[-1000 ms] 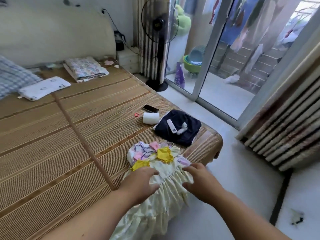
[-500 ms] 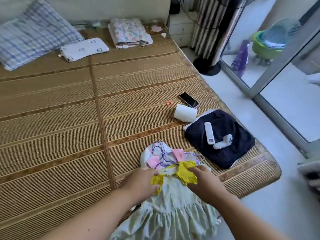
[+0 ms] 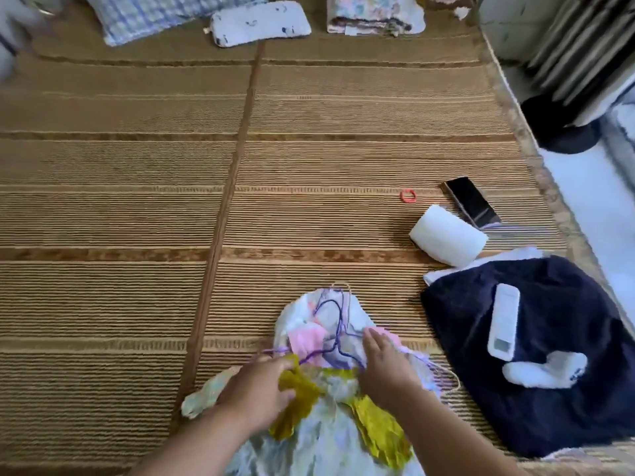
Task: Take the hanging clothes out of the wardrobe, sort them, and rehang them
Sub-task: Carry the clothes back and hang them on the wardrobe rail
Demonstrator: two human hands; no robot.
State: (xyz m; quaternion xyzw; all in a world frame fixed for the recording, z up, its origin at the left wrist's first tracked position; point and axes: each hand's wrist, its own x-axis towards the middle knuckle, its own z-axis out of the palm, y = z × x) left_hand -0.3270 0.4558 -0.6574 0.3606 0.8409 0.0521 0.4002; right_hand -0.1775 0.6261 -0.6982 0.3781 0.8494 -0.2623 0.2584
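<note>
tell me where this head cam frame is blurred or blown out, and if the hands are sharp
Head view: the top left corner is smeared with motion blur; the floor at the right edge is washed out by daylight; the stripes of the mat bow slightly from the wide lens; the left hand, right hand and dress are slightly soft but readable.

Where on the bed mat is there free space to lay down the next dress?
The widest bare patch of mat lies left of the dress pile, reaching up to the checked pillow. A smaller one lies between the pile and the red hair tie. The right edge is crowded: dark cloth, remote, white roll, phone.
</note>
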